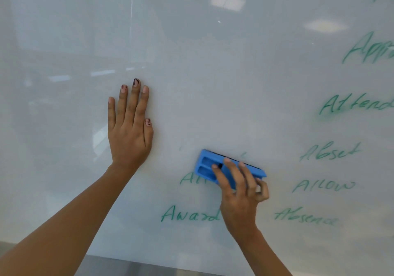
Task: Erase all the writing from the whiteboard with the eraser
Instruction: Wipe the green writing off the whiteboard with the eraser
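A large whiteboard (202,73) fills the view. My right hand (239,192) grips a blue eraser (206,166) and holds it flat against the board, tilted down to the right, over a green word whose first letters "Al" (188,178) still show. My left hand (129,126) rests flat on the board with straight fingers, left of the eraser. More green words remain: "Award" (189,214) below the eraser, and a column at right with "Absent" (329,151), "Allow" (324,185), "Absence" (306,216), "Attend" (356,104) and a partly cut-off word (368,47).
The board's left and upper parts carry only reflections of ceiling lights (227,0). Its lower edge (149,262) runs along the bottom of the view, with a grey surface beneath.
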